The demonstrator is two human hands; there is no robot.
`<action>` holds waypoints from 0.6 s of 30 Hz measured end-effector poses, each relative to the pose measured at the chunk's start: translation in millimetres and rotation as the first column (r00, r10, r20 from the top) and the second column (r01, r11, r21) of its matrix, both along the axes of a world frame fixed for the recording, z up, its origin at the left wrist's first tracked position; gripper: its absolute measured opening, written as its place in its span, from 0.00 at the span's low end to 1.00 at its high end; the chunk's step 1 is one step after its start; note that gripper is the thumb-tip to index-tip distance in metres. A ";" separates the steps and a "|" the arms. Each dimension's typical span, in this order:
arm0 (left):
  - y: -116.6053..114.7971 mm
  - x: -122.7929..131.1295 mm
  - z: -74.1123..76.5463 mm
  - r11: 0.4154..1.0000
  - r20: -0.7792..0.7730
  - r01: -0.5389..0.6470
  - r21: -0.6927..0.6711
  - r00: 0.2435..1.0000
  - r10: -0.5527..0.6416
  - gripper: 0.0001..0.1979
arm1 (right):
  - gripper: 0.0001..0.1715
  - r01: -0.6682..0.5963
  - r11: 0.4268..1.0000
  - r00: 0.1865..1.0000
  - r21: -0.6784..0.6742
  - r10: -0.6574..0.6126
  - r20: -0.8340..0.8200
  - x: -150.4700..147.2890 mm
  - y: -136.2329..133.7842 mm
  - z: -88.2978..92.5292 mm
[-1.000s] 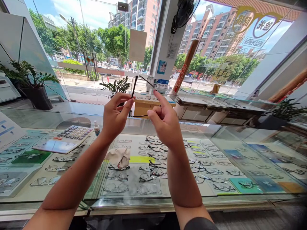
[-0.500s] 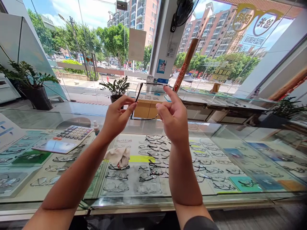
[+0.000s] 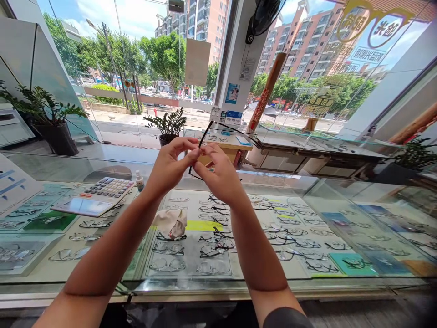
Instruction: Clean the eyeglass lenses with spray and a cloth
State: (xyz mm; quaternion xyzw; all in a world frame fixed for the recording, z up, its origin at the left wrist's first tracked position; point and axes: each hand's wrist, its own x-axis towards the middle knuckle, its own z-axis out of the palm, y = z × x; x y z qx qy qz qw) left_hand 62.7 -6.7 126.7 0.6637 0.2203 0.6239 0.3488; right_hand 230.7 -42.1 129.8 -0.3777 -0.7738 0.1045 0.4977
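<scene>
Above the counter [image 3: 102, 278], both hands' fingers [image 3: 194, 153] pinch the glasses [image 3: 235, 130].

The right hand [image 3: 221, 175] is now closer to the left hand [image 3: 170, 167]; a second ago they were apart, and now their fingertips meet at the glasses [image 3: 218, 132]. The right index finger, which pointed up before, is now bent down onto the frame. One thin temple now reaches out to the right of the hands, away from the left hand.
</scene>
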 end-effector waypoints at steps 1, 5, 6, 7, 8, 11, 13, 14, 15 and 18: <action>-1.1 0.5 0.6 1.000 0.016 0.013 -0.023 1.000 -0.013 0.26 | 0.16 -0.009 1.000 1.000 -0.001 0.009 0.001 -1.4 0.2 -0.6; -2.8 -0.3 1.8 0.993 0.052 0.062 -0.103 0.997 -0.057 0.27 | 0.17 -0.002 1.000 1.000 0.004 0.002 -0.016 -5.1 -0.5 -2.7; -2.8 -1.1 2.0 0.992 0.046 0.067 -0.104 0.997 -0.063 0.26 | 0.17 0.004 1.000 1.000 0.011 -0.004 -0.021 -5.7 -0.4 -3.3; -2.6 -2.1 2.2 0.993 0.033 0.064 -0.094 0.998 -0.062 0.25 | 0.17 0.008 1.000 1.000 0.018 -0.008 -0.025 -6.2 -0.3 -3.9; -2.3 -3.0 2.4 0.996 0.014 0.056 -0.075 0.998 -0.055 0.24 | 0.18 0.010 1.000 1.000 0.025 -0.009 -0.027 -6.5 0.0 -4.3; 1.3 -6.5 3.1 1.000 -0.049 0.006 -0.011 0.999 -0.006 0.20 | 0.18 0.010 1.000 0.999 0.025 -0.010 -0.032 -6.3 0.3 -4.0; 8.1 -11.5 3.5 0.998 -0.086 -0.054 0.027 0.995 0.057 0.18 | 0.17 0.005 1.000 0.999 0.007 -0.004 -0.032 -5.2 -0.4 -2.5; 13.4 -16.0 3.6 0.993 -0.110 -0.107 0.048 0.988 0.112 0.18 | 0.16 0.004 1.000 0.999 -0.001 -0.004 -0.032 -4.4 -1.2 -1.4; 20.2 -22.5 3.3 0.981 -0.144 -0.182 0.072 0.971 0.190 0.17 | 0.15 0.006 1.000 0.999 -0.010 -0.006 -0.035 -3.5 -2.1 -0.3; 49.5 -55.2 -0.9 0.852 -0.344 -0.514 0.102 0.785 0.515 0.13 | 0.13 0.022 0.999 0.998 -0.037 -0.024 -0.058 -0.9 -5.5 3.1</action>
